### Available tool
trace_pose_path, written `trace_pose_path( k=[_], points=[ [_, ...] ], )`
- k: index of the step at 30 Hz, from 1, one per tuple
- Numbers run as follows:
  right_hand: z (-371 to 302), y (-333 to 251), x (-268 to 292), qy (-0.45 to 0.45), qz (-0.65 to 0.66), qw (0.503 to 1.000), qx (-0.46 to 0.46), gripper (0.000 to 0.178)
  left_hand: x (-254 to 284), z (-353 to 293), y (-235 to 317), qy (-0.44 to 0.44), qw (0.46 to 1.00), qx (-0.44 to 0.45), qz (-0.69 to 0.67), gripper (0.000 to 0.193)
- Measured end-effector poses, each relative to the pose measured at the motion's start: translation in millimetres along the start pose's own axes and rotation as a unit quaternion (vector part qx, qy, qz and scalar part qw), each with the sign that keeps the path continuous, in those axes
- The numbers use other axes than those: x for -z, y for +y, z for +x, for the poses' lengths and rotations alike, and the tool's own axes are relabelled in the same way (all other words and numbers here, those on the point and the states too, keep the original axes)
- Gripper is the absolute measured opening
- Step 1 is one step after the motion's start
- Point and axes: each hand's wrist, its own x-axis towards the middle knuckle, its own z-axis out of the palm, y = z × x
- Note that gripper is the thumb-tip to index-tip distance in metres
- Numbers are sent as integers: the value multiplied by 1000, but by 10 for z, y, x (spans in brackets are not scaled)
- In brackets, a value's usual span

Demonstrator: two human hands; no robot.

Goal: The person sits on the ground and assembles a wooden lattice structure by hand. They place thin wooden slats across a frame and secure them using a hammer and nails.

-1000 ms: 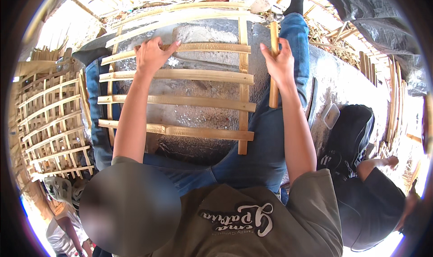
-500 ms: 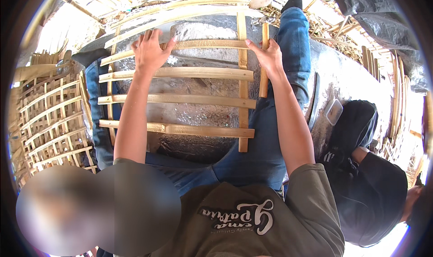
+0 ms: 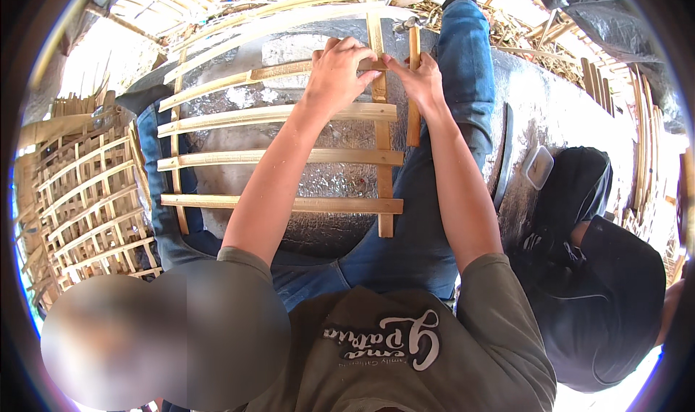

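A ladder-like frame of pale bamboo slats (image 3: 282, 158) lies over my spread legs, its slats crossing a right-hand upright (image 3: 385, 180) and a thinner left one. My left hand (image 3: 339, 72) pinches the right end of one upper bamboo slat (image 3: 279, 71) where it meets the right upright, thumb below and fingers above. Whether a nail is between those fingers is hidden. My right hand (image 3: 423, 83) holds a hammer (image 3: 413, 126) by its wooden handle, the metal head pointing away. Its thumb reaches to the same slat end.
A woven bamboo lattice (image 3: 94, 202) stands at the left. At the right a person in dark clothes (image 3: 601, 296) sits close by, near a clear plastic container (image 3: 538, 167). Bamboo scraps (image 3: 514, 39) lie beyond my right leg (image 3: 463, 65).
My left hand has moved right along the slat to its right end, and its spread fingers have closed. My right hand and the hammer have shifted slightly left and away.
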Motion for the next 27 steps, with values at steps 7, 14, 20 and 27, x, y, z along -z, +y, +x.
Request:
trace_pose_path(
  k=[7,14,20,27],
  points=[
    [-56,-82,48,-13,3,1000,0,69,39,-17,-14,13,999,-15,-31,14],
    [-8,-21,-1,-17,12,1000,-15,70,104,-65,-35,10,995,7,-102,14],
    [-5,-15,-5,-20,15,1000,-16,69,278,-238,122,-37,978,81,-187,17],
    [14,-14,-11,-30,12,999,-27,70,259,-384,69,-35,978,81,-189,13]
  ],
)
